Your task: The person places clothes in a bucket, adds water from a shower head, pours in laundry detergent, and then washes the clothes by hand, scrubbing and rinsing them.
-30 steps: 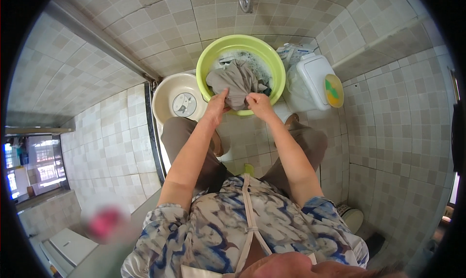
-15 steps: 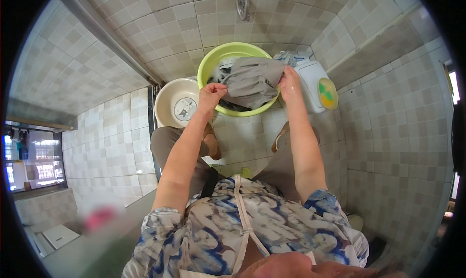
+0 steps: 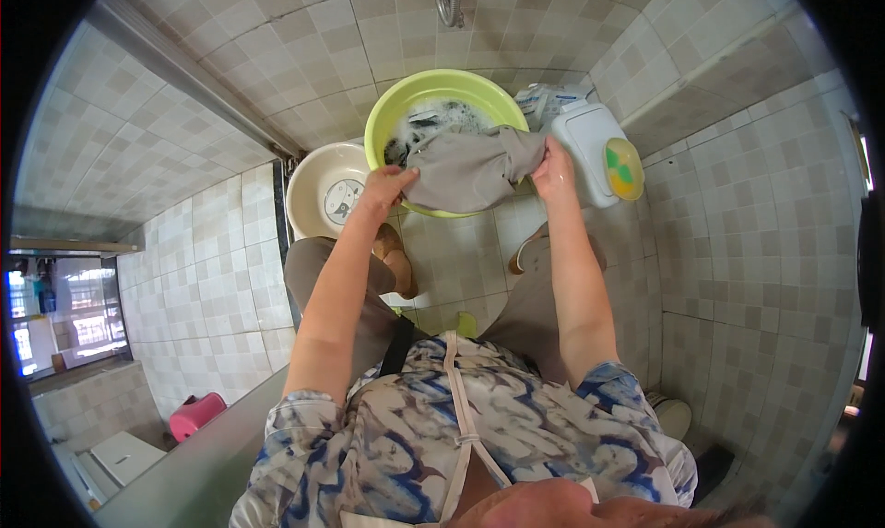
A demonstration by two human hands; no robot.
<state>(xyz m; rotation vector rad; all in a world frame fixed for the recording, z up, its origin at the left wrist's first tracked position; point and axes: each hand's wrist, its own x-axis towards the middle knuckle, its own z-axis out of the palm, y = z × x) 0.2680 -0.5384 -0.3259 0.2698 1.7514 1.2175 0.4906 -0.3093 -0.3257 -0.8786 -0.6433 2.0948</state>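
Note:
A grey garment is stretched between my two hands over the near part of a yellow-green basin. My left hand pinches its left end near the basin's rim. On the other side, my right hand is closed round the garment's bunched right end. Behind the cloth, soapy water with white suds and dark fabric shows in the basin. What kind of garment the grey cloth is, I cannot tell.
A cream basin with a printed bottom stands left of the green one. To the right are a white container, a dish of yellow and green pieces and a plastic package. A shower hose hangs on the tiled wall.
The grey garment has moved nearer to me, uncovering more suds at the basin's far side. My left hand has shifted slightly left and nearer, and my right hand slightly nearer.

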